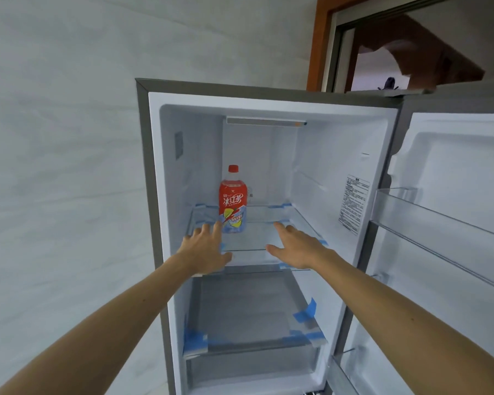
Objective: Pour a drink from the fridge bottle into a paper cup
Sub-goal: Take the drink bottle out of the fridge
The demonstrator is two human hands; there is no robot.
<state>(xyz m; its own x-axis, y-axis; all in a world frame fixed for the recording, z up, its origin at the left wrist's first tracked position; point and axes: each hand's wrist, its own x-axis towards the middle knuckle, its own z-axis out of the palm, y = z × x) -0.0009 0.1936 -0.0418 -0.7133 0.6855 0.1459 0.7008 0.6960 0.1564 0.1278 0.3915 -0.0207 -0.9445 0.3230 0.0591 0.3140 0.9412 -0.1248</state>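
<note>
A drink bottle (233, 199) with a red cap and a red and blue label stands upright on the upper glass shelf (271, 220) of the open fridge, towards the left. My left hand (204, 248) reaches into the fridge with fingers spread, its fingertips close to the bottle's base; whether they touch it is unclear. My right hand (294, 246) is open too, hovering over the shelf to the right of the bottle and apart from it. No paper cup is in view.
The fridge door (454, 223) hangs open on the right with clear door racks (428, 212). A lower glass shelf (248, 315) is fixed with blue tape. A pale wall lies to the left; a wooden-framed doorway (320, 44) rises behind the fridge.
</note>
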